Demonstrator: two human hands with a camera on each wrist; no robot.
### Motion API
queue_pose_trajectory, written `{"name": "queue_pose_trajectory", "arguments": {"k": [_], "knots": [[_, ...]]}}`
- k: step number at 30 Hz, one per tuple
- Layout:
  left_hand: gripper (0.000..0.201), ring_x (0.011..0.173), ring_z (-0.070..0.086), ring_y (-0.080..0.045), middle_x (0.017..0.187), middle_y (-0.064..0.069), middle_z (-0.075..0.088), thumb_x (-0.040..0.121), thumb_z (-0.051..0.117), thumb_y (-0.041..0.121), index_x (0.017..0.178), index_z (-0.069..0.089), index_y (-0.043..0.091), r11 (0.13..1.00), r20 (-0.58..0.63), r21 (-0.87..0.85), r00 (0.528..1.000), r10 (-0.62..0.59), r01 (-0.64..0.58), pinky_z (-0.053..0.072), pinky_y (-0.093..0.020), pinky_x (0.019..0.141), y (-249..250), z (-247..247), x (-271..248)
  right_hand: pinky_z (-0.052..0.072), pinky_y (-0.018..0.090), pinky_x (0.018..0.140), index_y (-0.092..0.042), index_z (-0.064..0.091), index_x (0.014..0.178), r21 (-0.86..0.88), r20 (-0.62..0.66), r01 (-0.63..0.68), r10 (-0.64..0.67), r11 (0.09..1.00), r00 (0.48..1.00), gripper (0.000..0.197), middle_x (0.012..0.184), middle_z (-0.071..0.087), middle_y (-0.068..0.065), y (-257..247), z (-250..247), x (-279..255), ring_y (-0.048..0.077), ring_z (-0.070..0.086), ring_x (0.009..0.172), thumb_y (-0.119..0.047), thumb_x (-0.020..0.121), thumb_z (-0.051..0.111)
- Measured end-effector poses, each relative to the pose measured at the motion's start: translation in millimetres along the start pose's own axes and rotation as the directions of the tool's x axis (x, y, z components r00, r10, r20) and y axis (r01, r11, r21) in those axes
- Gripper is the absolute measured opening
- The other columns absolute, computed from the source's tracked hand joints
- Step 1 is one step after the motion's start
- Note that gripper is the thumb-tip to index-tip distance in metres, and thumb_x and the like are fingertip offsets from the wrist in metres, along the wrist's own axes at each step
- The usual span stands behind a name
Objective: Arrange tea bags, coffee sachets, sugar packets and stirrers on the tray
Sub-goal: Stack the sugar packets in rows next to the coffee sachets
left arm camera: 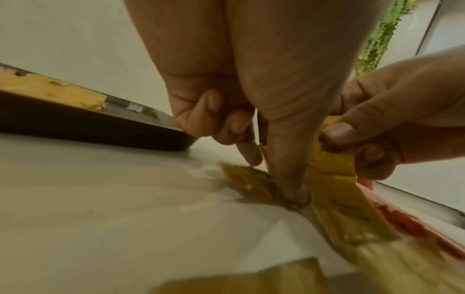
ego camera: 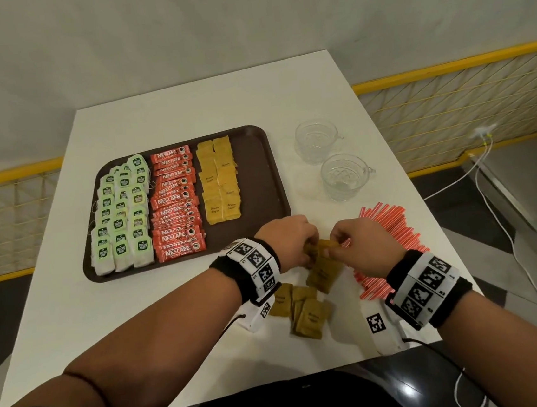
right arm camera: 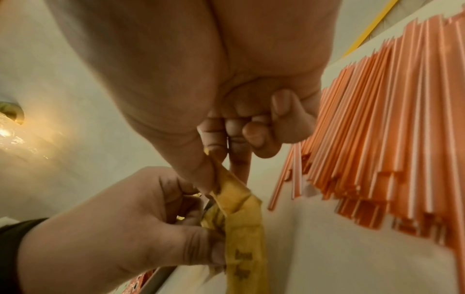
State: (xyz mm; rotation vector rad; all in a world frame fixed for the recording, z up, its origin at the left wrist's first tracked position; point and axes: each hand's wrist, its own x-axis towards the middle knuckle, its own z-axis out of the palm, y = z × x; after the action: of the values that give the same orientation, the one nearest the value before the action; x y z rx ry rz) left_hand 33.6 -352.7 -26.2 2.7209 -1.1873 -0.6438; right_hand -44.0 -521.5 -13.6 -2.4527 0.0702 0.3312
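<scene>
A dark brown tray [ego camera: 257, 171] holds green-labelled tea bags [ego camera: 119, 219], red coffee sachets [ego camera: 174, 206] and yellow-brown sugar packets [ego camera: 219, 182] in columns. Just off the tray's near right corner my left hand [ego camera: 293, 244] and right hand [ego camera: 354, 244] meet over the table. Both pinch brown sugar packets [ego camera: 323, 247]: the right thumb and forefinger hold a packet's top edge [right arm camera: 234, 195], and the left fingers grip packets beside it [left arm camera: 327, 173]. More loose sugar packets [ego camera: 308, 311] lie below my hands. Orange stirrers [ego camera: 385, 224] lie fanned out to the right.
Two clear glass cups [ego camera: 317, 140] [ego camera: 345, 175] stand on the white table [ego camera: 72, 306] right of the tray. A yellow mesh railing [ego camera: 465, 103] runs behind, and a white cable [ego camera: 493, 212] hangs off to the right.
</scene>
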Motion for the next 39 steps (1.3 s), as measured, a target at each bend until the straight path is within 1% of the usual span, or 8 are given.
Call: {"name": "queue_pose_trajectory", "arguments": {"k": [6,10,15,22,25,28,31,39], "knots": [[0.027,0.093,0.060,-0.015,0.104,0.003,0.066,0.081,0.074,0.031,0.106,0.068,0.024,0.982,-0.047,-0.185,0.998,-0.046,0.037,0.042,-0.025,0.075,-6.8,-2.4,-9.9,0.053,0.033,0.061,-0.015,0.055,0.073,0.307,-0.063,0.013,0.006,0.952,0.998,0.015,0.082,0.072,-0.003,-7.3,-4.9,5.1,0.013,0.064,0.065,-0.013,0.087,0.059],[0.034,0.075,0.058,-0.006,0.092,0.009,0.064,0.073,0.082,0.029,0.096,0.057,0.034,0.886,-0.139,-0.453,0.975,-0.174,0.093,0.050,-0.029,0.072,-18.1,-8.9,-25.7,0.048,0.039,0.061,-0.014,0.046,0.077,0.395,-0.079,-0.011,0.046,0.919,0.996,0.013,0.076,0.070,0.006,-14.5,-9.7,12.0,0.012,0.059,0.062,-0.009,0.088,0.050],[0.046,0.061,0.056,-0.003,0.084,0.008,0.069,0.069,0.086,0.027,0.096,0.050,0.036,0.787,-0.245,-0.616,0.939,-0.241,0.041,0.052,-0.030,0.063,-29.9,-19.7,-47.0,0.039,0.024,0.053,-0.019,0.051,0.101,0.324,0.066,0.094,-0.121,0.942,0.990,0.023,0.064,0.045,-0.003,-29.2,-5.9,19.1,0.009,0.040,0.053,-0.028,0.089,0.068],[0.039,0.058,0.047,-0.005,0.086,0.002,0.073,0.074,0.084,0.014,0.101,0.057,0.025,0.659,-0.321,-0.750,0.901,-0.291,-0.054,0.046,-0.022,0.062,-43.6,-25.6,-70.9,0.036,0.012,0.055,-0.016,0.066,0.086,0.325,-0.018,0.276,-0.286,0.905,0.958,0.006,0.056,0.055,-0.023,-55.6,5.5,33.8,0.000,0.048,0.052,-0.012,0.089,0.068],[0.032,0.066,0.057,-0.015,0.085,-0.004,0.072,0.076,0.082,0.014,0.098,0.062,0.023,0.615,-0.335,-0.786,0.878,-0.341,-0.061,0.050,-0.031,0.064,-56.2,-26.7,-81.4,0.039,0.017,0.058,-0.019,0.066,0.088,0.316,-0.025,0.267,-0.273,0.910,0.962,0.003,0.066,0.059,-0.014,-65.4,12.1,39.1,0.001,0.049,0.057,-0.020,0.091,0.066],[0.028,0.073,0.062,-0.008,0.085,0.002,0.067,0.077,0.082,0.023,0.095,0.061,0.029,0.679,-0.343,-0.728,0.807,-0.482,0.097,0.049,-0.023,0.065,-79.5,-30.4,-87.9,0.040,0.024,0.061,-0.018,0.058,0.095,0.349,-0.021,0.212,-0.218,0.913,0.976,0.003,0.078,0.060,0.002,-72.4,18.1,42.4,0.003,0.046,0.057,-0.020,0.095,0.058],[0.026,0.075,0.060,-0.007,0.084,0.006,0.063,0.080,0.078,0.027,0.095,0.056,0.029,0.669,-0.289,-0.658,0.703,-0.649,0.346,0.047,-0.019,0.056,-106.7,-34.7,-91.6,0.032,0.033,0.055,-0.014,0.041,0.089,0.514,0.015,0.109,-0.136,0.851,0.991,0.009,0.071,0.039,0.009,-76.5,20.7,42.5,0.012,0.034,0.057,-0.012,0.094,0.048],[0.033,0.089,0.063,-0.020,0.094,0.001,0.064,0.079,0.079,0.028,0.101,0.054,0.026,0.692,-0.136,-0.445,0.721,-0.680,0.568,0.054,-0.036,0.079,-128.1,-25.6,-72.2,0.043,0.037,0.059,-0.005,0.052,0.083,0.466,0.030,0.057,-0.080,0.883,0.996,0.017,0.068,0.057,0.008,-87.2,24.6,42.1,0.019,0.051,0.060,-0.016,0.095,0.047]]}}
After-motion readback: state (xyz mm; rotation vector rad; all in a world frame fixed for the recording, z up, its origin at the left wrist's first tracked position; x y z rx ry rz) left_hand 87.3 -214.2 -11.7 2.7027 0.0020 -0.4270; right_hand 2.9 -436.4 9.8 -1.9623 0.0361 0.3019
